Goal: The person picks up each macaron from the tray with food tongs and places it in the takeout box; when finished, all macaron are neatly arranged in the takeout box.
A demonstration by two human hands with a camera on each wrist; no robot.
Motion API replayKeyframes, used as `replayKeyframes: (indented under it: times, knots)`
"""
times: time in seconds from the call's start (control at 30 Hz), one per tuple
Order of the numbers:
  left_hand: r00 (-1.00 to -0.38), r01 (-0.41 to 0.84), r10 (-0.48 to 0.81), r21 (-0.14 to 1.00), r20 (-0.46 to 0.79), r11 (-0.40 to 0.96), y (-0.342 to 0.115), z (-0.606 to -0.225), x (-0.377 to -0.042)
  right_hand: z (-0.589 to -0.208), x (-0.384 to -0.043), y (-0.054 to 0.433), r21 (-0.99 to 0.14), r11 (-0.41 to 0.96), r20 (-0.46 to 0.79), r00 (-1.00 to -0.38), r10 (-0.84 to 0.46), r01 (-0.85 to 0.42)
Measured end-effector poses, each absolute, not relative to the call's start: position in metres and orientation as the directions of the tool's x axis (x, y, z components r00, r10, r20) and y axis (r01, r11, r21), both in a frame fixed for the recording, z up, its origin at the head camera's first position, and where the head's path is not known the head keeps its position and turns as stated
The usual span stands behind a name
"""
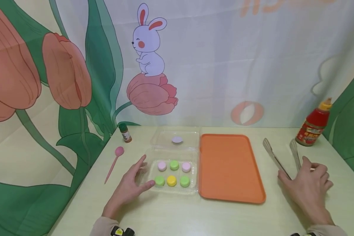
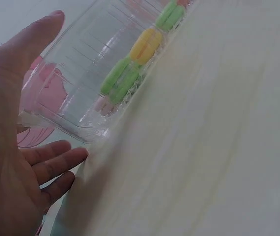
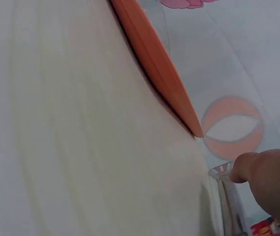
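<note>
A clear plastic box [image 1: 194, 190] lies in the middle of the table, its lid [image 1: 191, 137] folded back. It holds several macarons: a yellow one [image 1: 171, 180], green ones [image 1: 174, 164] and pale pink ones [image 1: 162, 166]. My left hand [image 1: 131, 185] is at the box's left side, thumb and fingers spread around the near corner; the left wrist view shows the fingers [image 2: 61, 162] loosely extended beside the wall. To the right, metal tongs [image 1: 273, 157] lie with their arms apart, heads pointing away. My right hand [image 1: 308, 186] grips them from above, its palm hiding their near end.
An orange tray [image 1: 230, 167] sits against the box's right side. A red sauce bottle [image 1: 313, 124] stands at the back right, beyond the tongs. Over on the left are a pink spoon [image 1: 115, 162] and a small green-capped jar [image 1: 125, 132]. A printed cloth [image 1: 206, 65] hangs behind the table.
</note>
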State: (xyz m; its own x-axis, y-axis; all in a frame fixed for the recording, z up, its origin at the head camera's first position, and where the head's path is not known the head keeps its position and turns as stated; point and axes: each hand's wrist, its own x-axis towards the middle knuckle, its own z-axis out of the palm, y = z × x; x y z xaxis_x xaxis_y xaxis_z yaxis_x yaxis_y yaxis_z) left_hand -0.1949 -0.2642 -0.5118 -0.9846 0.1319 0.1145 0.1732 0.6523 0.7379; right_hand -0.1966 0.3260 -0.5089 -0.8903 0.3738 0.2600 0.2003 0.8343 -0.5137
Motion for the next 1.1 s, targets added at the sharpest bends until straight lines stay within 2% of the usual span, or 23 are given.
replayKeyframes:
  times: [0.13, 0.4, 0.63, 0.93, 1.1]
  knots:
    - [-0.98, 0.197, 0.135, 0.736, 0.144, 0.647, -0.267, -0.508, -0.197, -0.502, -0.2, 0.317, -0.537, 0.834, 0.329, -0.878, 0.347, 0.128]
    - [-0.96, 0.276, 0.149, 0.719, 0.236, 0.638, -0.274, -0.478, -0.213, -0.484, -0.213, 0.29, -0.663, 0.749, 0.384, -0.869, 0.311, -0.025]
    - [-0.953, 0.295, 0.162, 0.673, 0.254, 0.679, -0.267, -0.447, -0.246, -0.461, -0.23, 0.254, -0.662, 0.728, 0.47, -0.857, 0.214, -0.181]
    - [-0.936, 0.346, 0.173, 0.712, 0.306, 0.611, -0.256, -0.442, -0.281, -0.443, -0.244, 0.202, -0.734, 0.603, 0.452, -0.887, 0.09, -0.312]
    - [-0.95, 0.306, 0.124, 0.761, 0.288, 0.573, -0.265, -0.454, -0.287, -0.443, -0.254, 0.176, -0.766, 0.539, 0.411, -0.912, -0.011, -0.352]
